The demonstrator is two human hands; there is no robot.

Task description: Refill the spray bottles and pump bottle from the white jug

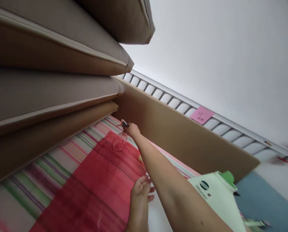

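Observation:
My right hand [133, 129] reaches far forward, its fingers wrapped round the dark neck of a small clear spray bottle [120, 140]. The bottle's see-through body is over the far end of a red see-through sheet [90, 180], which lies on a striped cloth [49, 167]. Closer to me, my left hand [141, 190] is above the right edge of the sheet, fingers apart and slightly bent, holding nothing. My right forearm passes beside it and partly hides a small yellow object [141, 159].
Thick grey-brown cushions [61, 93] are stacked on the left. A tan board [182, 129] stands along the right, before a white slatted rail [168, 95] bearing a pink note [202, 115]. A pale green container [218, 199] with a bright green piece [228, 177] is at the lower right.

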